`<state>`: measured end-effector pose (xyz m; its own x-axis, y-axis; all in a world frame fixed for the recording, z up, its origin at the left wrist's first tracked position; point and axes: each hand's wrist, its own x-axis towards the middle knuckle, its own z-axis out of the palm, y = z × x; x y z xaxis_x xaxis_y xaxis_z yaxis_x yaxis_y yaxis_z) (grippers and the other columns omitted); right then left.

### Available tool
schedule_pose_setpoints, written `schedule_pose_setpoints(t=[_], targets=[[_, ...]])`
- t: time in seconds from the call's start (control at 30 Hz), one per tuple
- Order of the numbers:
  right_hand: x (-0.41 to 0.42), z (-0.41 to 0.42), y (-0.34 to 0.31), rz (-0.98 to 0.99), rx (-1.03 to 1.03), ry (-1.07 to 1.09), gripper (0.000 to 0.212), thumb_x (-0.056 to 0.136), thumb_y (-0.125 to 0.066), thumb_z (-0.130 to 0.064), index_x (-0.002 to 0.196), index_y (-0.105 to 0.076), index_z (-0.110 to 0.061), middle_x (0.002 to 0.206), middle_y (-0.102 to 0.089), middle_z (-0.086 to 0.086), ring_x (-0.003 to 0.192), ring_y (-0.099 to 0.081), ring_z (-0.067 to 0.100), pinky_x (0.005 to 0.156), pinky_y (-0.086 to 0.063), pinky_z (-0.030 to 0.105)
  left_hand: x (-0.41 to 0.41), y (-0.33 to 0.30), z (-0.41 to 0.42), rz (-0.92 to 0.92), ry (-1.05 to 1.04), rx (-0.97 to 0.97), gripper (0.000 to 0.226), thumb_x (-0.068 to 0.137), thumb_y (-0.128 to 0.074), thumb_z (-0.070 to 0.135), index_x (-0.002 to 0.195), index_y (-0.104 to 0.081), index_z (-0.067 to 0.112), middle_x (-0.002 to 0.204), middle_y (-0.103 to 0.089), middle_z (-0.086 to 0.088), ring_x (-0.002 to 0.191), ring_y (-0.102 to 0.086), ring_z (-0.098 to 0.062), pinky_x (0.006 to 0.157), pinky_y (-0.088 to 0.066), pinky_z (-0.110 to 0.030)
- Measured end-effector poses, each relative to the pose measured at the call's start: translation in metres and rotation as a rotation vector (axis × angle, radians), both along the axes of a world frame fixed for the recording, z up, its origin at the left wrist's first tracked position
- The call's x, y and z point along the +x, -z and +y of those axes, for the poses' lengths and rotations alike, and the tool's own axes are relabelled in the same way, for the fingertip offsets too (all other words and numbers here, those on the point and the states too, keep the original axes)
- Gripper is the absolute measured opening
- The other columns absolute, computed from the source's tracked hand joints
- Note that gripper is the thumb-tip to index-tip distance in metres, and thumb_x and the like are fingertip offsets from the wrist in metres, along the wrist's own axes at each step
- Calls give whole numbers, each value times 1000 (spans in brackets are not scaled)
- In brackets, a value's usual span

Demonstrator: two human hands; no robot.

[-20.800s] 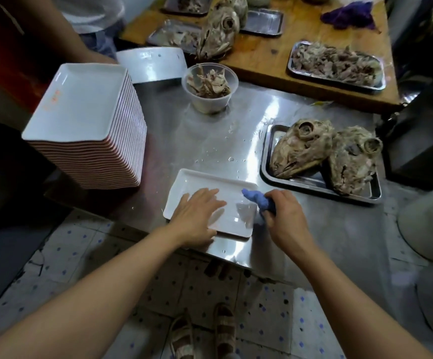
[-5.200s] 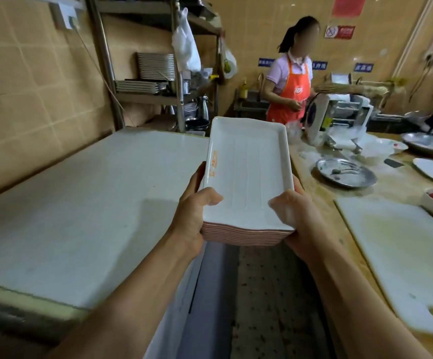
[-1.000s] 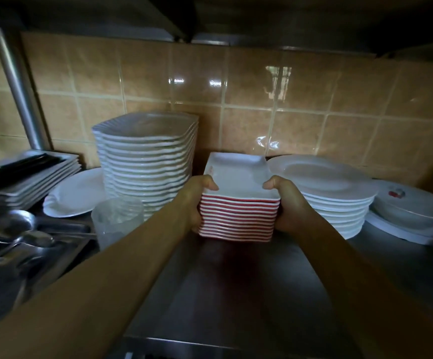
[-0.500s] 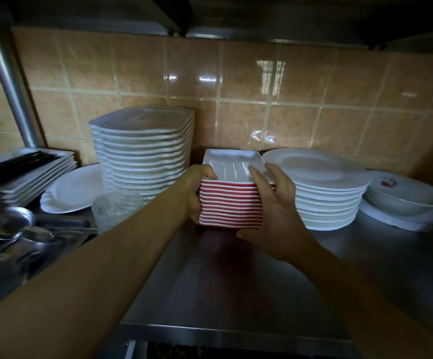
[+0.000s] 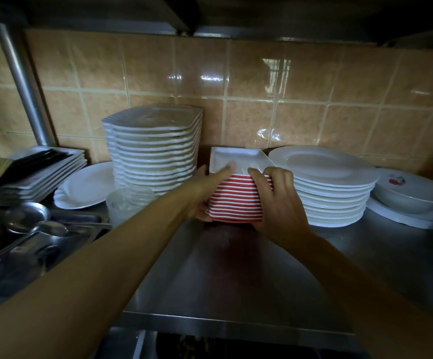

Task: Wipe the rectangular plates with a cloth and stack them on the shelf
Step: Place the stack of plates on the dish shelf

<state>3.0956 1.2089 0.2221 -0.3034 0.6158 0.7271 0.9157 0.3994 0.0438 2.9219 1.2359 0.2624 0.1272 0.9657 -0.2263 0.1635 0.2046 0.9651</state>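
A commercial kitchen — steel shelf (image 5: 236,275), tiled wall (image 5: 262,99), stacked round plates (image 5: 334,193).

Rectangular plates (image 5: 236,200) white on top, red-and-white striped edges; round plates (image 5: 332,193) white; tiles (image 5: 249,81) tan.
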Motion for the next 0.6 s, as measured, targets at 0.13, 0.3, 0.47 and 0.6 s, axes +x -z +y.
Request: schedule_pose_setpoints(t=[0.13, 0.3, 0.47, 0.6], targets=[[-2, 8, 1, 3, -15, 16, 92, 47, -92, -30, 125, -54, 0, 116, -55, 28, 106, -55, 43, 79, -52, 49, -6, 23, 0, 264, 122, 467, 125, 59, -89, 16, 148, -2, 27, 145, -37, -1, 131, -41, -22, 102, -43, -43], [-6, 25, 0, -22, -22, 56, 90, 46, -92, -28, 124, -54, -2, 116, -56, 25, 105, -55, 41, 79, -52, 46, -8, 34, 19, 484, 35, 616, 129, 57, -88, 12, 150, 2, 18, 146, -35, -7, 129, -42, -25, 103, -35, -30], [-10, 41, 4, -15, 22, 58, 81, 49, -90, -26, 119, -58, -1, 111, -59, 25, 99, -58, 42, 78, -51, 46, -8, 38, 33, 516, -21, 644, 118, 64, -84, 12, 149, -3, 17, 144, -40, -10, 126, -46, -29, 100, -37, -32], [-11, 49, 8, -10, 2, 59, 80, 49, -90, -27, 118, -59, -2, 111, -59, 25, 99, -58, 42, 80, -50, 47, -6, 39, 35, 518, -31, 642, 113, 68, -81, 11, 149, -4, 16, 143, -40, -13, 127, -45, -31, 105, -38, -39]])
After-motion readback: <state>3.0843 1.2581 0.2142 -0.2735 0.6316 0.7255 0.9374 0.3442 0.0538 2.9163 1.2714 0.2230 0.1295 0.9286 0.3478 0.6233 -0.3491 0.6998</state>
